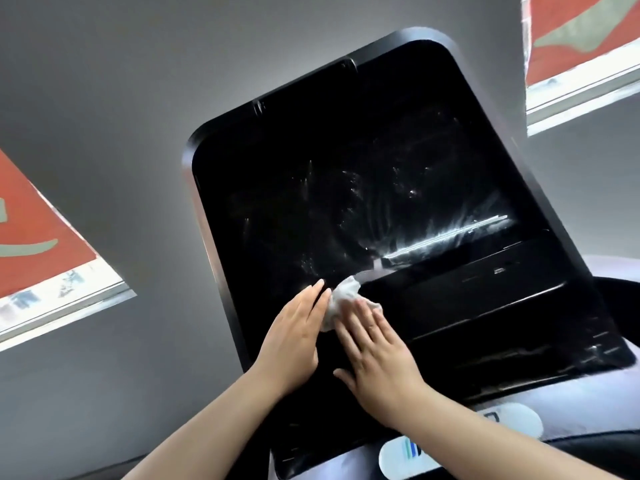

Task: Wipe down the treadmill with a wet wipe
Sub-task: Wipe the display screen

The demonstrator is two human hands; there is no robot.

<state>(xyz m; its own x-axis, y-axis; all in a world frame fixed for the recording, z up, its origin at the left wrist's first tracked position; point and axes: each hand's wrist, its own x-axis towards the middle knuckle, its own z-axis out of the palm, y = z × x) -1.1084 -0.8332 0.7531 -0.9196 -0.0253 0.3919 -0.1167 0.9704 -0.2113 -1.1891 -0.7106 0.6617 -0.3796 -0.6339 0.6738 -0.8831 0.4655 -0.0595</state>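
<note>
Pressing a crumpled white wet wipe against the streaked black treadmill screen, both flat hands, left hand and right hand.

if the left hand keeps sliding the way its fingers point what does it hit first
Probably nothing solid. The left hand lies flat on the black treadmill screen, fingers pointing up-right past the wet wipe beside them; ahead is only smeared glass.

Head camera faces forward, tilted, close to the treadmill console.
</note>
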